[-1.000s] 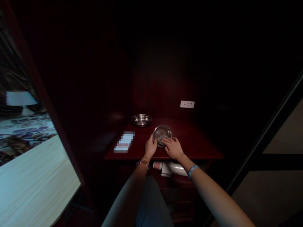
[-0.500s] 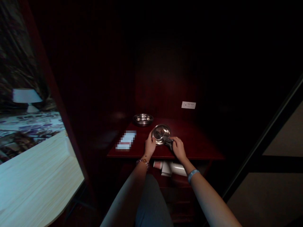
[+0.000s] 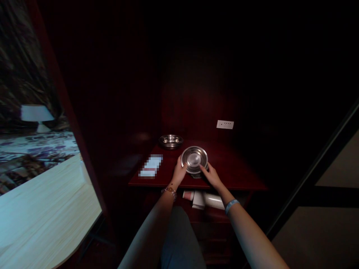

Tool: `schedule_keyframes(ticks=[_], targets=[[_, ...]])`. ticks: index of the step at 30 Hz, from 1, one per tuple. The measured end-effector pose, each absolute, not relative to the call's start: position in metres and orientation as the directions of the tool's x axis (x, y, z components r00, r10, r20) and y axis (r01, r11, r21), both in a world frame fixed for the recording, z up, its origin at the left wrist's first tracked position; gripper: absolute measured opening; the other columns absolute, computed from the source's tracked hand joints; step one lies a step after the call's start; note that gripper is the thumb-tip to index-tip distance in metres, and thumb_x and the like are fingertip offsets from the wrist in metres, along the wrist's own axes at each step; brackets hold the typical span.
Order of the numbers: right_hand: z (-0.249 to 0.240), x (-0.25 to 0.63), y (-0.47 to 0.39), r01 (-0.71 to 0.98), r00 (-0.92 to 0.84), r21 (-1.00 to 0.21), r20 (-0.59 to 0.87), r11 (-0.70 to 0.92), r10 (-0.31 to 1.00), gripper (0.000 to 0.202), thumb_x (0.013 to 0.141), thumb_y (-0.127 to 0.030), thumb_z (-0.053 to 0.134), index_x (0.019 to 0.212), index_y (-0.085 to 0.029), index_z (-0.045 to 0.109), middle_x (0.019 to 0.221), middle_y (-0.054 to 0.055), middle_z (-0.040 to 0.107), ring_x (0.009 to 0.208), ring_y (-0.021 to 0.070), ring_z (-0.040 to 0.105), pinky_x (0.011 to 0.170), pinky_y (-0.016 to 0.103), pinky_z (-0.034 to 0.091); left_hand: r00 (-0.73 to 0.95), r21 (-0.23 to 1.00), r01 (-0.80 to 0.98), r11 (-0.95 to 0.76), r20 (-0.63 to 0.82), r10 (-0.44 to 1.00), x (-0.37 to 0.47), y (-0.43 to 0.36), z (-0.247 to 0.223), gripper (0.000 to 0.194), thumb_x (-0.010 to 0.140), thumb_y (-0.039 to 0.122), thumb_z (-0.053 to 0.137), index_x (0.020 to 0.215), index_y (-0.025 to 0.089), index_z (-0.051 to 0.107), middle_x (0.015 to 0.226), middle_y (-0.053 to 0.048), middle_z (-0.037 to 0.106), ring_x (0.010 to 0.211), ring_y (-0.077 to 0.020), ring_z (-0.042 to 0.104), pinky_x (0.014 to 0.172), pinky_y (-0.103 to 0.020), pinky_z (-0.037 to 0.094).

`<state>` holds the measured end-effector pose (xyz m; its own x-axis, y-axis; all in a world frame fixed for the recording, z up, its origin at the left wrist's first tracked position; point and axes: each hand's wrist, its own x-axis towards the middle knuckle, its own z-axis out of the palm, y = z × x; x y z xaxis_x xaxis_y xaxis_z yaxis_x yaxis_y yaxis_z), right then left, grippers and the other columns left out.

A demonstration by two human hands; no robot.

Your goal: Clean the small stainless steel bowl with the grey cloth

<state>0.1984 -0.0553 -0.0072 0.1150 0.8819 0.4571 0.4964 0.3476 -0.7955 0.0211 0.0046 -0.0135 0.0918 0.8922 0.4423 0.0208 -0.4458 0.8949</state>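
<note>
A shiny metal bowl (image 3: 194, 160) is tilted toward me above the dark red shelf, held from both sides. My left hand (image 3: 179, 170) grips its left rim, thumb on the near edge. On the right, my right hand (image 3: 211, 175) is closed on the rim with its thumb reaching over the inside. A bit of dark grey cloth (image 3: 196, 176) shows under the bowl's near edge; whether fingers hold it is hidden. Behind and to the left, a small stack of metal bowls (image 3: 171, 141) rests on the shelf.
The dark red shelf (image 3: 235, 173) has a blurred-out white item (image 3: 151, 166) at its left. Below lie stacked paper cups (image 3: 188, 195), a white box (image 3: 198, 200) and a white roll-shaped stack (image 3: 214, 201). A socket plate (image 3: 225, 124) is on the back wall; a wooden table (image 3: 50, 209) stands left.
My right hand has moved from rubbing position with the grey cloth inside the bowl to the bowl's right rim. The cloth is now under the bowl, which faces me more openly.
</note>
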Motion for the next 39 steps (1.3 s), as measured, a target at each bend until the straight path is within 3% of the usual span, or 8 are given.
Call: schedule_keyframes(ticks=[5, 8, 12, 16, 19, 26, 32, 39], targets=[[-0.017, 0.208, -0.044, 0.490, 0.268, -0.828, 0.441, 0.273, 0.856, 0.039, 0.082, -0.043, 0.052, 0.104, -0.015, 0.066, 0.099, 0.008, 0.073, 0.090, 0.0206, 0.067, 0.083, 0.031, 0.051, 0.174, 0.891, -0.010, -0.454, 0.448, 0.877, 0.025, 0.002, -0.013, 0.076, 0.089, 0.032, 0.053, 0.150, 0.019, 0.010, 0.129, -0.016, 0.057, 0.103, -0.0193, 0.064, 0.090, -0.038, 0.052], [-0.022, 0.215, -0.038, 0.452, 0.362, -0.859, 0.422, 0.239, 0.831, 0.037, 0.081, -0.043, 0.049, 0.095, -0.014, 0.067, 0.090, 0.008, 0.073, 0.081, 0.0204, 0.066, 0.076, 0.029, 0.051, 0.184, 0.786, 0.074, -0.614, 0.594, 0.783, 0.028, -0.007, -0.009, 0.081, 0.086, 0.034, 0.058, 0.150, 0.018, 0.011, 0.140, -0.018, 0.047, 0.126, -0.0220, 0.051, 0.107, -0.041, 0.038], [-0.026, 0.221, -0.034, 0.426, 0.427, -0.877, 0.411, 0.222, 0.806, 0.038, 0.080, -0.046, 0.046, 0.084, -0.014, 0.067, 0.079, 0.007, 0.072, 0.073, 0.0204, 0.065, 0.067, 0.027, 0.050, 0.236, 0.610, 0.331, -0.720, 0.685, 0.689, 0.028, -0.023, -0.002, 0.083, 0.075, 0.045, 0.071, 0.145, 0.026, 0.033, 0.159, -0.014, 0.015, 0.144, -0.0306, 0.023, 0.115, -0.049, 0.022], [-0.028, 0.225, -0.033, 0.391, 0.474, -0.894, 0.400, 0.220, 0.785, 0.039, 0.078, -0.049, 0.047, 0.079, -0.015, 0.066, 0.078, 0.007, 0.071, 0.072, 0.0204, 0.064, 0.066, 0.027, 0.049, 0.386, 0.488, 0.433, -0.758, 0.660, 0.645, 0.025, -0.031, 0.002, 0.052, 0.064, 0.052, 0.078, 0.110, 0.030, 0.069, 0.162, -0.002, 0.003, 0.145, -0.0359, 0.010, 0.115, -0.054, 0.018], [-0.029, 0.225, -0.032, 0.361, 0.490, -0.903, 0.397, 0.234, 0.776, 0.043, 0.077, -0.052, 0.048, 0.079, -0.014, 0.067, 0.077, 0.008, 0.071, 0.071, 0.0203, 0.063, 0.066, 0.027, 0.049, 0.447, 0.428, 0.459, -0.778, 0.646, 0.619, 0.025, -0.031, 0.002, 0.033, 0.065, 0.051, 0.078, 0.088, 0.027, 0.075, 0.162, 0.002, 0.008, 0.146, -0.0362, 0.002, 0.116, -0.057, 0.009], [-0.030, 0.225, -0.035, 0.303, 0.489, -0.914, 0.391, 0.268, 0.780, 0.053, 0.075, -0.060, 0.050, 0.084, -0.012, 0.069, 0.080, 0.009, 0.072, 0.072, 0.0208, 0.063, 0.064, 0.027, 0.048, 0.558, 0.279, 0.481, -0.831, 0.634, 0.535, 0.024, -0.037, 0.011, 0.024, 0.072, 0.045, 0.074, 0.088, 0.027, 0.077, 0.160, 0.003, 0.021, 0.148, -0.0340, -0.006, 0.115, -0.058, -0.007], [-0.027, 0.223, -0.041, 0.360, 0.527, -0.903, 0.405, 0.235, 0.747, 0.053, 0.077, -0.060, 0.051, 0.085, -0.012, 0.070, 0.084, 0.011, 0.073, 0.077, 0.0234, 0.064, 0.067, 0.028, 0.047, 0.609, 0.250, 0.463, -0.850, 0.607, 0.511, 0.024, -0.039, 0.012, 0.021, 0.079, 0.033, 0.068, 0.099, 0.034, 0.074, 0.141, 0.001, 0.053, 0.147, -0.0306, 0.012, 0.113, -0.060, -0.013], [-0.015, 0.217, -0.052, 0.217, 0.460, -0.920, 0.392, 0.327, 0.797, 0.057, 0.080, -0.064, 0.050, 0.101, -0.015, 0.070, 0.103, 0.010, 0.073, 0.094, 0.0236, 0.065, 0.081, 0.030, 0.048, 0.569, 0.435, 0.336, -0.835, 0.614, 0.548, 0.025, -0.032, 0.007, 0.029, 0.086, 0.019, 0.057, 0.107, 0.033, 0.071, 0.136, -0.001, 0.058, 0.134, -0.0228, 0.043, 0.117, -0.054, 0.003]])
